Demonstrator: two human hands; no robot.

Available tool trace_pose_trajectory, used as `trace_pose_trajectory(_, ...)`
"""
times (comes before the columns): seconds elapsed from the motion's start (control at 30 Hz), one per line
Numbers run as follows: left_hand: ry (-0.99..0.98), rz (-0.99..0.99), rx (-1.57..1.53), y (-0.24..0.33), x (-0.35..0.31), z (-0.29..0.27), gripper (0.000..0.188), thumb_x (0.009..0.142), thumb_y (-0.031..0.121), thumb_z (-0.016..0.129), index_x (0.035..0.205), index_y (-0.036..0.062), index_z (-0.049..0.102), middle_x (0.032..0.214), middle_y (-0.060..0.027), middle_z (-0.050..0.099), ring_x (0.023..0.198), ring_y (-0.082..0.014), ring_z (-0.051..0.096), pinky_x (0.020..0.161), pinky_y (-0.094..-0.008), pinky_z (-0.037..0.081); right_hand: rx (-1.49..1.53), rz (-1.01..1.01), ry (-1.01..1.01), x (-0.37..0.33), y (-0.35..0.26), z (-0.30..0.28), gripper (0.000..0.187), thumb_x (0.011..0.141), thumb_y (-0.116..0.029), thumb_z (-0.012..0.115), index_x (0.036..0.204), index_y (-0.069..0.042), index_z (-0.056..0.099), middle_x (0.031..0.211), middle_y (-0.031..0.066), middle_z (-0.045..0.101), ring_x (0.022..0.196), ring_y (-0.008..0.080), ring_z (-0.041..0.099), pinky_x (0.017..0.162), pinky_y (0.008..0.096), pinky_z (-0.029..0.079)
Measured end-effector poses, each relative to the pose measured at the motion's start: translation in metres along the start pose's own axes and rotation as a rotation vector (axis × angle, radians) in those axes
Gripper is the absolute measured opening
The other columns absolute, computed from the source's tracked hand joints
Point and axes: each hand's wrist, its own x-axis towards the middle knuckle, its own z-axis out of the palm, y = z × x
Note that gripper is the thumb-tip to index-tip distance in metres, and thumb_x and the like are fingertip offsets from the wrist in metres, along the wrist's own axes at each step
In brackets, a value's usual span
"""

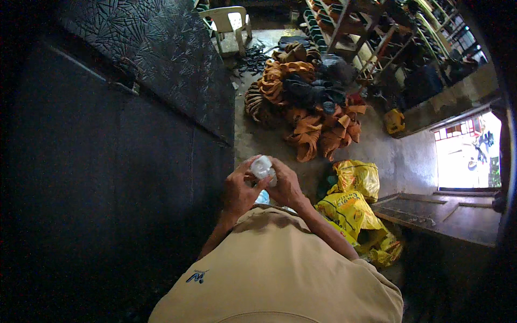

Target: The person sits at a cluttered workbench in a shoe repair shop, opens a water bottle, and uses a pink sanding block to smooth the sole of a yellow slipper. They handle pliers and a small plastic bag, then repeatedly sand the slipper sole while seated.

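Note:
In front of my chest, both hands meet round a small, rounded, whitish translucent object (pixel 262 166). It looks like plastic, but its exact kind is not clear. My left hand (pixel 240 188) is closed on its left side, with the thumb towards the middle. From the other side, the bent fingers of my right hand (pixel 285 185) grip it too. Just below the hands, a pale blue and white thing (pixel 263 197) shows in part above my shirt; my hands and body hide the rest.
Dark textured panels (pixel 156 64) fill the left. Ahead lies a heap of orange-brown and black pieces (pixel 307 129). Yellow sacks (pixel 350 212) lie at right, near a wooden door (pixel 441 214). A pale plastic chair (pixel 222 20), loaded racks (pixel 344 24) and a yellow jerrycan (pixel 395 121) stand farther off.

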Motion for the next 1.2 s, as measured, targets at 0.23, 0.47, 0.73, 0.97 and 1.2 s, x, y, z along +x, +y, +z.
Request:
trace_pose_trajectory(0.23, -0.050, 0.249, -0.035, -0.003, 0.151, -0.020, 0.063, 0.090, 0.026, 0.094, 0.144, 0.0058, 0.070, 0.121, -0.0172, 0.079, 0.096, -0.0238, 0.079, 0.083, -0.0374, 0.066, -0.041, 0.083, 0.191, 0.124, 0.024, -0.008, 0.066, 0.087, -0.012, 0.083, 0.147, 0.001, 0.060, 0.133, 0.0279, 0.073, 0.121, 0.0486, 0.072, 0.100, 0.0501, 0.060)
trace_pose_trajectory(0.47, -0.181, 0.162, 0.033, 0.029, 0.273, -0.027, 0.070, 0.086, 0.033, 0.094, 0.144, 0.0034, 0.068, 0.132, -0.0176, 0.076, 0.097, -0.0263, 0.078, 0.087, -0.0396, 0.063, -0.006, 0.155, 0.265, 0.230, 0.041, -0.046, 0.061, 0.087, -0.009, 0.084, 0.143, 0.001, 0.062, 0.126, 0.0255, 0.075, 0.116, 0.0468, 0.074, 0.097, 0.0492, 0.060)
trace_pose_trajectory(0.73, -0.118, 0.378, -0.023, 0.015, 0.396, 0.020, 0.066, 0.089, 0.033, 0.093, 0.141, 0.0025, 0.068, 0.135, -0.0223, 0.073, 0.124, -0.0400, 0.072, 0.102, -0.0445, 0.059, -0.019, 0.150, 0.321, 0.326, 0.093, -0.082, 0.046, 0.091, -0.010, 0.083, 0.132, 0.002, 0.067, 0.113, 0.0243, 0.077, 0.104, 0.0403, 0.079, 0.086, 0.0469, 0.061)
trace_pose_trajectory(0.97, -0.076, 0.341, -0.152, 0.032, 0.491, 0.054, 0.060, 0.090, 0.033, 0.092, 0.135, 0.0001, 0.070, 0.111, -0.0231, 0.080, 0.103, -0.0368, 0.080, 0.089, -0.0448, 0.061, 0.197, 0.032, 0.202, 0.403, 0.130, -0.155, 0.051, 0.101, -0.012, 0.078, 0.147, -0.001, 0.058, 0.132, 0.0138, 0.072, 0.120, 0.0219, 0.071, 0.102, 0.0381, 0.059)
trace_pose_trajectory(1.2, -0.140, 0.357, 0.032, 0.043, 0.599, 0.054, 0.061, 0.094, 0.030, 0.092, 0.141, 0.0018, 0.067, 0.119, -0.0137, 0.082, 0.103, -0.0185, 0.080, 0.091, -0.0393, 0.067, 0.453, -0.021, 0.282, 0.501, 0.154, -0.229, 0.057, 0.107, -0.019, 0.074, 0.158, -0.001, 0.055, 0.137, 0.0149, 0.070, 0.118, 0.0224, 0.072, 0.091, 0.0341, 0.061)
